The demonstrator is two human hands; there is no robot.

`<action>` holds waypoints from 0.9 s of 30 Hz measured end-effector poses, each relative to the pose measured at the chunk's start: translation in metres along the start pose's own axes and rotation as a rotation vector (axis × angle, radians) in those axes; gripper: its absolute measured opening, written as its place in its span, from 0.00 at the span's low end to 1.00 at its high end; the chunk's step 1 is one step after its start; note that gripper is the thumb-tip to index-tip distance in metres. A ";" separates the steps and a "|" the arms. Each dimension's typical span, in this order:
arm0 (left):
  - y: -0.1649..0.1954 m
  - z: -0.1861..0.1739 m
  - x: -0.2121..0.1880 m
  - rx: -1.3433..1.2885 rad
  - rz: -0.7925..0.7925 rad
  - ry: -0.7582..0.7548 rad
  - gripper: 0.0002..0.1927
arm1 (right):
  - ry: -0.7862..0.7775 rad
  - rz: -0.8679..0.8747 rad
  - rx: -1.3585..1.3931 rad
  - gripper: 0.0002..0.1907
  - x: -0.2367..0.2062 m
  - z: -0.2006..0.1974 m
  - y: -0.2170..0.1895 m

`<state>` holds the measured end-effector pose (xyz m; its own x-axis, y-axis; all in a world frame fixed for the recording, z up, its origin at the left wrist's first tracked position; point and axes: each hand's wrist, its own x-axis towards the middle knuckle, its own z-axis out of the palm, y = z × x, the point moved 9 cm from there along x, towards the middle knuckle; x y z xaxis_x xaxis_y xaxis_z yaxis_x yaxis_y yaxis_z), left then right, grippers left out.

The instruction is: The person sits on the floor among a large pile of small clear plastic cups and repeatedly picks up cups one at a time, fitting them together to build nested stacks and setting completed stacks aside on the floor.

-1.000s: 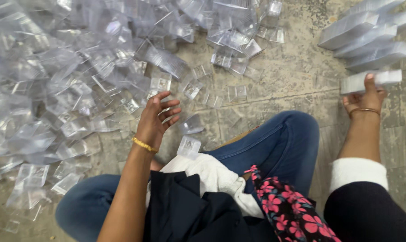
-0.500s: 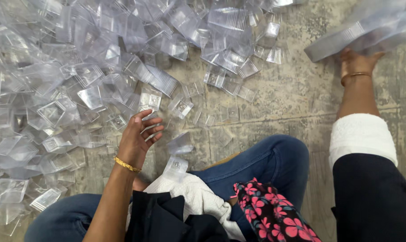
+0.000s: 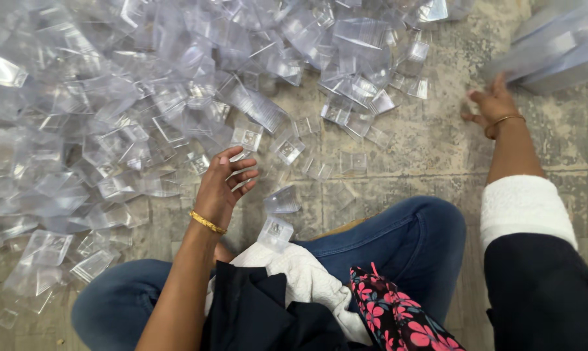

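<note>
- Concrete floor, grey and stained, under everything.
- Big heap of clear plastic boxes across the upper left, spilling toward the middle; a few loose ones lying well apart near the centre.
- Blue jeans on crossed legs at the bottom, with white cloth and dark clothing in the lap.
- Stack of clear trays, blurred, at the upper right corner.
- Left hand hovering at the heap's near edge, fingers spread and curled, grip apart, nothing held; gold bangle at the wrist.
- Right hand reaching to just below the tray stack, fingers loosely apart; touching it or not, cannot tell.
- Small clear box resting against the white cloth, another just above it, both near the left hand.
</note>
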<state>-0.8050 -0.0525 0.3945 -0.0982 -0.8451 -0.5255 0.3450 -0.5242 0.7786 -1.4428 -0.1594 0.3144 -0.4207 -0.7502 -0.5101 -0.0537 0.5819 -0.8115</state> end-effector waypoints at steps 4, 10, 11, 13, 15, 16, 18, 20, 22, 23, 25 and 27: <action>0.007 -0.007 -0.011 -0.029 0.033 -0.004 0.25 | 0.086 -0.034 -0.001 0.46 -0.011 -0.007 0.000; 0.003 -0.018 -0.011 -0.051 0.104 -0.059 0.22 | -0.082 -0.087 -0.309 0.28 -0.068 0.067 0.017; 0.003 -0.020 -0.012 -0.047 0.128 -0.075 0.21 | -0.170 -0.168 -0.408 0.28 -0.087 0.095 0.016; 0.005 -0.027 -0.015 -0.052 0.174 -0.083 0.19 | -0.329 -0.210 -0.484 0.32 -0.128 0.152 0.022; 0.012 -0.035 -0.021 -0.067 0.212 -0.062 0.18 | -0.382 -0.182 -0.507 0.39 -0.172 0.198 0.028; 0.015 -0.037 -0.024 -0.075 0.220 -0.041 0.18 | -0.359 -0.201 -0.553 0.42 -0.193 0.214 0.026; 0.028 -0.038 -0.029 -0.081 0.234 -0.009 0.17 | -0.297 -0.280 -0.617 0.47 -0.231 0.239 0.009; 0.040 -0.029 -0.041 -0.129 0.296 -0.037 0.16 | -0.215 -0.370 -0.661 0.52 -0.268 0.252 -0.010; 0.044 -0.015 -0.056 -0.139 0.295 -0.097 0.16 | -0.219 -0.400 -0.781 0.47 -0.300 0.265 -0.021; 0.049 -0.006 -0.065 -0.113 0.327 -0.134 0.16 | -0.221 -0.412 -0.843 0.45 -0.314 0.268 -0.026; 0.055 0.012 -0.086 -0.076 0.378 -0.193 0.16 | -0.264 -0.404 -0.736 0.42 -0.339 0.270 -0.037; 0.059 0.028 -0.097 -0.032 0.376 -0.130 0.16 | -0.272 -0.490 -0.702 0.39 -0.354 0.271 -0.059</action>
<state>-0.8012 -0.0044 0.5013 -0.0765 -0.9848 -0.1561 0.4080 -0.1737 0.8963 -1.0448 -0.0131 0.4658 0.0194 -0.9612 -0.2751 -0.7498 0.1680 -0.6400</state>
